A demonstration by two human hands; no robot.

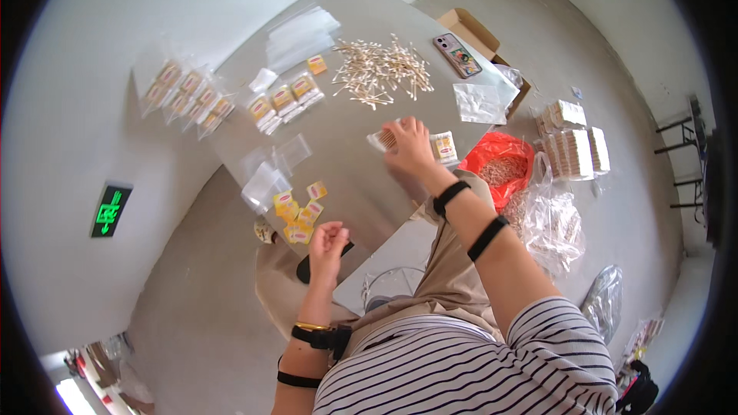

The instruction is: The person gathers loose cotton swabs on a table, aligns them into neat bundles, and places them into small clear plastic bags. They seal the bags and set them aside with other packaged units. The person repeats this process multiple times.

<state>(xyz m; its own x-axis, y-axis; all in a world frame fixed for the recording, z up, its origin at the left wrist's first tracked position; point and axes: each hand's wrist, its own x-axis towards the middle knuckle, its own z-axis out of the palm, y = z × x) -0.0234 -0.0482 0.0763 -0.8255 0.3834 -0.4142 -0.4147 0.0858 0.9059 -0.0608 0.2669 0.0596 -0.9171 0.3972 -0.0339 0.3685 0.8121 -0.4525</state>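
Centre of frame, slightly right: the clear packet of swabs [382, 141] lies under my right hand [409, 144], its left end poking out past my fingers. Fingers bent down over it; clamped or only pressing, I can't tell. My left hand [328, 243], lower middle, is half curled, nothing visible in it; whether thumb and fingertips meet, can't tell. The yellow cards [301, 219] lie just beyond it, to the upper left.

Handling, my judgement: grip by the sides, light pressure, so the sticks stay in line and the film doesn't crease. Left hand better brought across to steady the far end. Keep the wrist lifted off the labelled packet [444, 147] just beside it on the right.

Edges: that labelled packet sits close to the table [354, 165] edge, with the red bag [492, 152] beyond and below; a rightward sweep could tip it off. Loose swabs [383, 69] spread above my right hand, so little slack going up. Best room is the bare metal left of the packet, between the cards and my right hand. Slide that way, low and flat.
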